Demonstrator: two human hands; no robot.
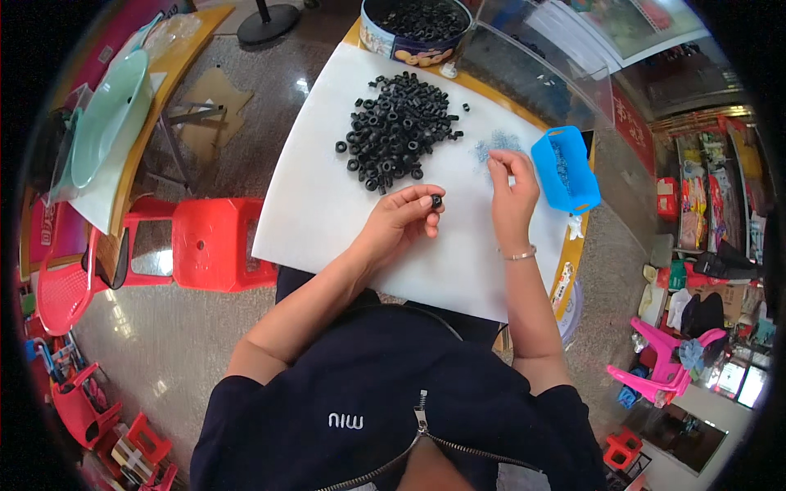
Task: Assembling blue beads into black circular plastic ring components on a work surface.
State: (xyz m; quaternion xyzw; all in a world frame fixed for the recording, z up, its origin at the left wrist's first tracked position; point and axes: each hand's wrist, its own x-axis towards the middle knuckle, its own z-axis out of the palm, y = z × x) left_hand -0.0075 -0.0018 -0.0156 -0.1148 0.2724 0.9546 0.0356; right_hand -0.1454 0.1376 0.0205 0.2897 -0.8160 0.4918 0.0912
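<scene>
My left hand [403,214] pinches a small black ring-shaped part [436,200] between thumb and forefinger, over the middle of the white board [458,262]. A large heap of the same black parts [397,131] lies just beyond that hand. Over at the right, my right hand [513,182] has its thumb and fingertips drawn together beside a scatter of tiny blue pieces [491,147]. What its fingertips hold, if anything, is too small to make out. Close to it on the right stands a blue plastic basket [583,176] with more tiny blue pieces inside.
At the board's far edge stands a round tin [417,33] full of black parts, beside a clear-sided case [532,74]. A red stool [214,244] is left of the table. Farther left, a pale green basin [110,123] rests on another table. A pink stool [667,360] stands right.
</scene>
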